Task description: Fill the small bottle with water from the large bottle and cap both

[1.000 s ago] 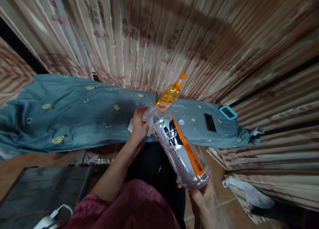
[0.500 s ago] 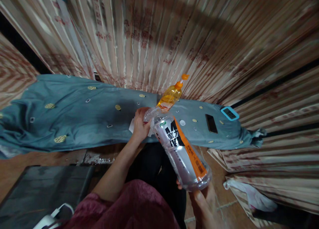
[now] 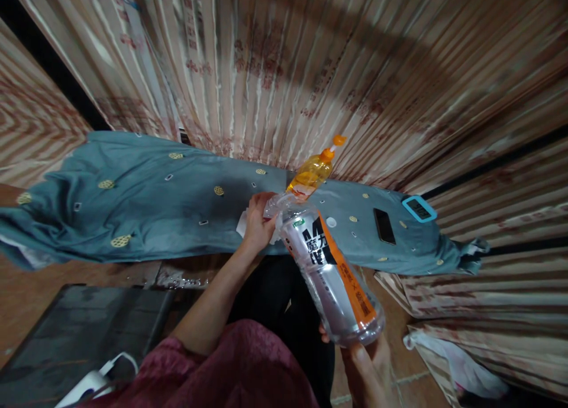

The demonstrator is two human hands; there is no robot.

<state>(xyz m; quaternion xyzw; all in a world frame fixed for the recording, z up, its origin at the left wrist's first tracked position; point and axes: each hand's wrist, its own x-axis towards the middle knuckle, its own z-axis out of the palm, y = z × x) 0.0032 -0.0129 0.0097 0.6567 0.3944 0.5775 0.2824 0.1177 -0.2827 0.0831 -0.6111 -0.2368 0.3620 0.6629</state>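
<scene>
A large clear plastic bottle (image 3: 331,272) with a silver, black and orange label is tilted, its base toward me and its neck pointing away. My right hand (image 3: 370,366) cups the bottle's base from below. My left hand (image 3: 258,223) is closed around the bottle's neck, with a bit of white tissue (image 3: 242,223) showing beside the fingers. Just behind the neck stands an orange pump bottle (image 3: 313,172) on the blue-grey cloth (image 3: 155,213).
On the cloth to the right lie a black phone (image 3: 384,226) and a small blue-framed device (image 3: 419,208). Striped curtains (image 3: 284,65) hang behind. A dark flat panel (image 3: 84,331) lies at lower left and a white bag (image 3: 452,360) at lower right.
The view has drifted slightly, so everything sits a little further right. Both hands keep the same hold on the bottle.
</scene>
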